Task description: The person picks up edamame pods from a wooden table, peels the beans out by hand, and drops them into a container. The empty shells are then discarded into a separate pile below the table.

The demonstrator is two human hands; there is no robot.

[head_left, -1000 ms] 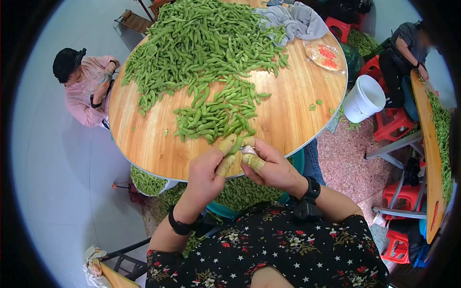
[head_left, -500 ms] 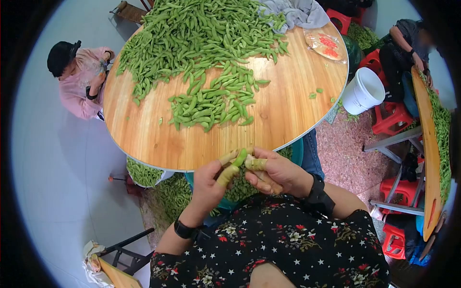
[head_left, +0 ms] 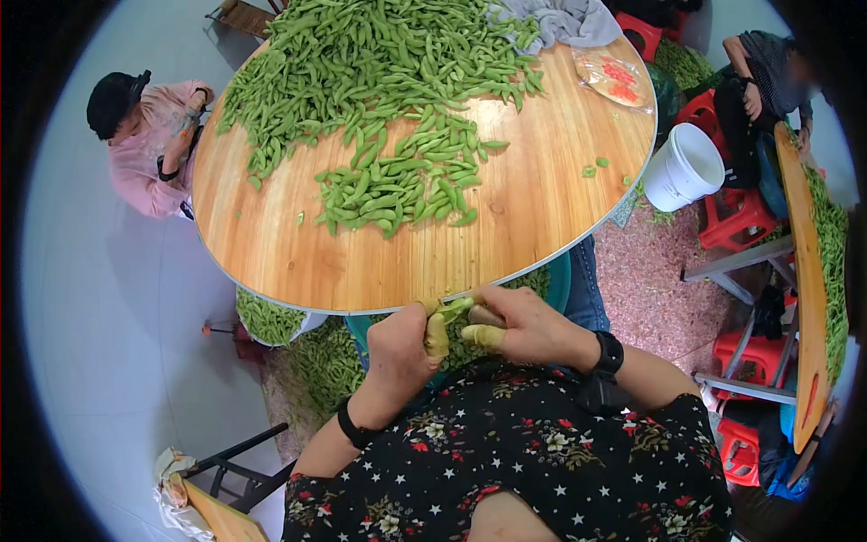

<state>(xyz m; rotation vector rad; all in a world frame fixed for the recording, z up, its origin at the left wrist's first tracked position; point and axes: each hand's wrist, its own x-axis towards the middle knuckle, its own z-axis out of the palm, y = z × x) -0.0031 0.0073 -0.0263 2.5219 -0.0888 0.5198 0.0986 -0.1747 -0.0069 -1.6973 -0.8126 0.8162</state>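
The pod [head_left: 454, 309] is slim and pale green, lying aslant at the table's near edge; its lower end is covered by the left hand [head_left: 404, 341], whose thumb and forefinger, in yellowish coverings, are pinched closed on it; the right hand [head_left: 524, 327] is at its other end, thumb and fingers slightly parted, though whether they grip anything cannot be told.

The round wooden table [head_left: 560, 199] has a pale rim curving just beyond the knuckles; bare wood lies between the hands and a loose cluster of pods [head_left: 397, 194], with wider open surface to the right; the cluster runs back into a large heap [head_left: 379, 72], which fills the far side.

A grey cloth [head_left: 569, 23] and a clear plastic bag [head_left: 614, 81] with red markings lie at the far right; below the rim, a teal basin [head_left: 560, 285] sits partly hidden under the hands; a white bucket [head_left: 686, 172] stands beside the table, well apart from them; a person in pink [head_left: 158, 149] sits at the left edge.
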